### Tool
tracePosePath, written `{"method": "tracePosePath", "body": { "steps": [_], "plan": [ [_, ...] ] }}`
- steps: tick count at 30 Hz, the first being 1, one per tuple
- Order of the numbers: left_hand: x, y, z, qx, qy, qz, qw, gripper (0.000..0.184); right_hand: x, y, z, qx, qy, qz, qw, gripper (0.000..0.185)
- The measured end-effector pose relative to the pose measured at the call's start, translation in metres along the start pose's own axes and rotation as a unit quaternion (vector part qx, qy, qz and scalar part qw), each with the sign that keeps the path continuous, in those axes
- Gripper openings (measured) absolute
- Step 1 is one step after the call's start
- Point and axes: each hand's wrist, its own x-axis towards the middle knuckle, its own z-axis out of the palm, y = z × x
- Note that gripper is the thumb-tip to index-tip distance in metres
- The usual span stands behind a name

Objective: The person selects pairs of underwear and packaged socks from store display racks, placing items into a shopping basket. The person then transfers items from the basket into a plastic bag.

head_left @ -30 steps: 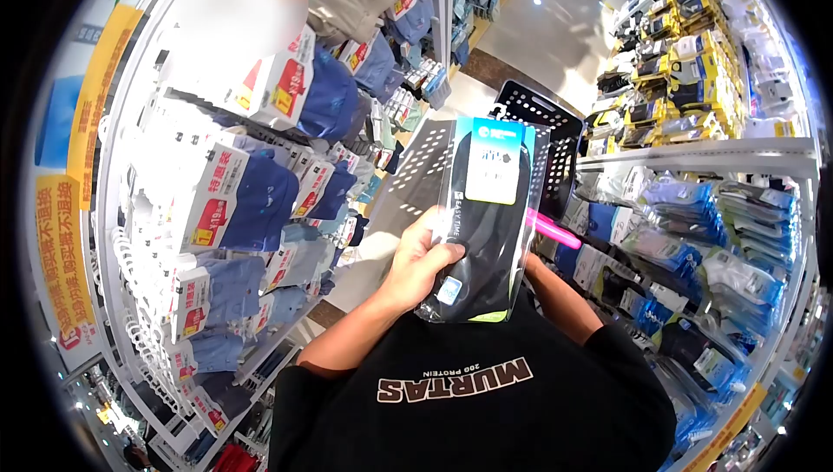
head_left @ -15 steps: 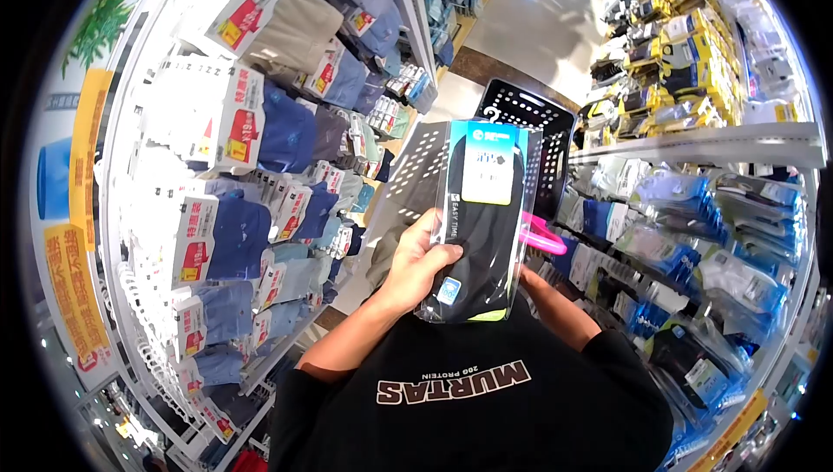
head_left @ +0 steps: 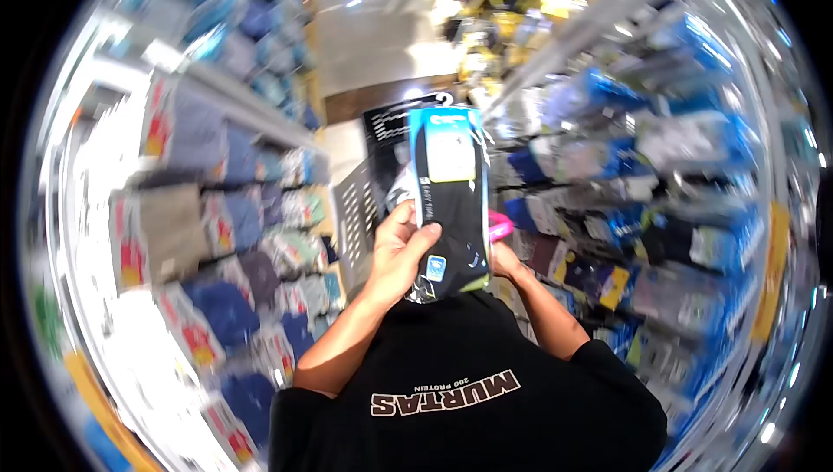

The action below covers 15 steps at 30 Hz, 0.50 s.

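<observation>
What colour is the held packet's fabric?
The fabric looks black, clearest in the head view.

I have the left hand (head_left: 397,251) raised out front, closed in a pinch, its thumb (head_left: 423,238) laid forward and angled right, the fingers (head_left: 401,210) mostly hidden. The left forearm (head_left: 345,337) slants up and inward. The right forearm (head_left: 548,316) angles inward too; from here, the partly hidden right hand (head_left: 504,258) gives me no clear grip.

The packet (head_left: 451,207) looks glossy plastic, the shirt (head_left: 473,427) matt cloth
</observation>
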Motion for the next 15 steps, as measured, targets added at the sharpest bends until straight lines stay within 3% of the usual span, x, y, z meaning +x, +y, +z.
{"method": "tracePosePath", "body": {
  "steps": [1, 4, 5, 7, 10, 13, 15],
  "plan": [
    [0.015, -0.001, 0.006, 0.012, -0.017, 0.0, 1.0, 0.019, -0.01, -0.023, -0.022, -0.022, 0.023, 0.015, 0.999, 0.03],
    [0.058, -0.004, 0.02, 0.065, -0.108, 0.016, 0.992, 0.017, -0.039, -0.149, -0.098, -0.005, 0.012, 0.189, 0.982, 0.036],
    [0.066, -0.006, 0.03, 0.1, -0.097, 0.012, 0.99, 0.011, -0.047, -0.166, -0.11, 0.014, 0.02, 0.233, 0.972, 0.036],
    [0.08, -0.022, 0.036, 0.249, -0.114, 0.085, 0.958, 0.007, -0.072, -0.177, -0.113, 0.052, 0.158, 0.172, 0.971, 0.033],
    [0.074, -0.019, 0.075, 0.372, -0.197, 0.253, 0.871, 0.027, -0.085, -0.2, -0.111, 0.29, 0.389, 0.125, 0.866, 0.03],
    [0.058, -0.039, 0.095, 0.388, -0.328, 0.317, 0.801, 0.055, -0.085, -0.2, -0.109, 0.347, 0.494, -0.043, 0.796, 0.056],
    [0.04, -0.049, 0.107, 0.414, -0.356, 0.34, 0.766, 0.056, -0.093, -0.212, -0.11, 0.421, 0.488, -0.056, 0.763, 0.076]
  ]
}}
